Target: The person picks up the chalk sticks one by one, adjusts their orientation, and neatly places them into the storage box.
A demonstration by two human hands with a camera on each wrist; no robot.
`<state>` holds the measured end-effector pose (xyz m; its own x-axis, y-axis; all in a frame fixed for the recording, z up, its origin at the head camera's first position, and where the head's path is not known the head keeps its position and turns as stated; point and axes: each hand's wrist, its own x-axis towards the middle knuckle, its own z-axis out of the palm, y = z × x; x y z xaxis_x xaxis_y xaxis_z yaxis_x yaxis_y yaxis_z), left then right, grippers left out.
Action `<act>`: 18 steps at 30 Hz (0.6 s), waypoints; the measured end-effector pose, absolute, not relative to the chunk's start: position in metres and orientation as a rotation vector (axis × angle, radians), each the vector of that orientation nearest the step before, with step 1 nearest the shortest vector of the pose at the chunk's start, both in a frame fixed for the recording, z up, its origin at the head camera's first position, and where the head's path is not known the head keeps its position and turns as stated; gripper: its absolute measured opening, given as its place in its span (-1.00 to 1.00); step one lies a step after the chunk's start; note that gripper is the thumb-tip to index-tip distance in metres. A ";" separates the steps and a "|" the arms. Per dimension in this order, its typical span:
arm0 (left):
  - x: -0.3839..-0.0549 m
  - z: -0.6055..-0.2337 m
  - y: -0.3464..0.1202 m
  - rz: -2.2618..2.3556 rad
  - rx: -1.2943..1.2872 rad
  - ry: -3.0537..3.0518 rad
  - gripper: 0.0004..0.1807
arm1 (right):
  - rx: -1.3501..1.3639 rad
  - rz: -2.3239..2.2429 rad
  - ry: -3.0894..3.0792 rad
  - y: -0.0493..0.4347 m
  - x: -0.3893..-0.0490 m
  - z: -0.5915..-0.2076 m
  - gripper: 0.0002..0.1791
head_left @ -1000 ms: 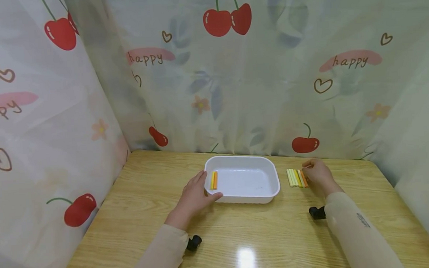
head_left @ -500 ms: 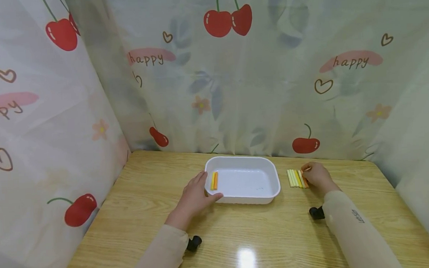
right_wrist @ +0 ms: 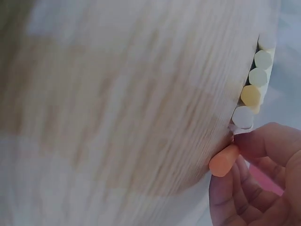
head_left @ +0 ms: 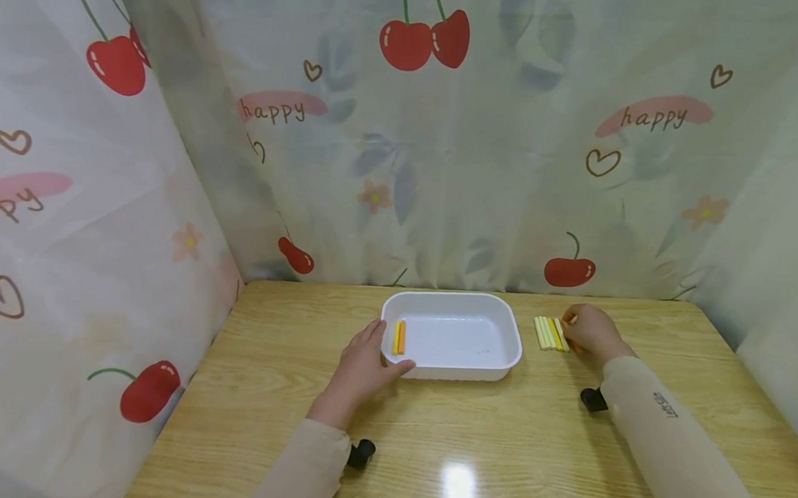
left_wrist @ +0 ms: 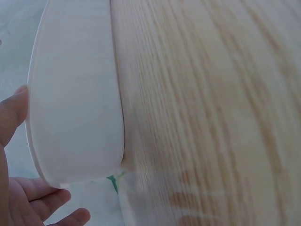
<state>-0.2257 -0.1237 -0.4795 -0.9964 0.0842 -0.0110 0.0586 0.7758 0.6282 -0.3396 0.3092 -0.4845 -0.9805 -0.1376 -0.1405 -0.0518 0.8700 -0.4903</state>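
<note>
A white plastic tray [head_left: 455,366] sits at the back of the table, with a yellow chalk stick [head_left: 395,339] and an orange one [head_left: 402,337] side by side at its left end. My left hand [head_left: 364,360] holds that end, thumb at the near rim and fingers around the left corner. Right of the tray, my right hand [head_left: 593,329] pinches another orange chalk stick [right_wrist: 224,161] between thumb and fingers. It is just beside a row of chalk [head_left: 548,333], where a white stick [right_wrist: 242,117] lies closest, then a yellow one [right_wrist: 250,95] and pale green ones [right_wrist: 258,77].
The wood-grain table [head_left: 490,440] ends at a cherry-print curtain [head_left: 435,164] behind and at both sides. Black wrist-camera mounts [head_left: 361,454] stick out from both sleeves.
My right hand has drawn the orange chalk off the right end of the row, which now ends in a white stick. The left hand stays on the tray.
</note>
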 end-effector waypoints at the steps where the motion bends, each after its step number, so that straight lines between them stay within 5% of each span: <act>1: -0.226 -0.480 -0.124 1.032 0.120 2.925 0.12 | -0.148 -0.753 2.864 0.310 -0.339 -0.484 -0.65; 18: -0.225 -0.480 -0.124 1.039 0.155 2.945 0.10 | 0.024 -1.119 2.658 0.311 -0.320 -0.460 -0.52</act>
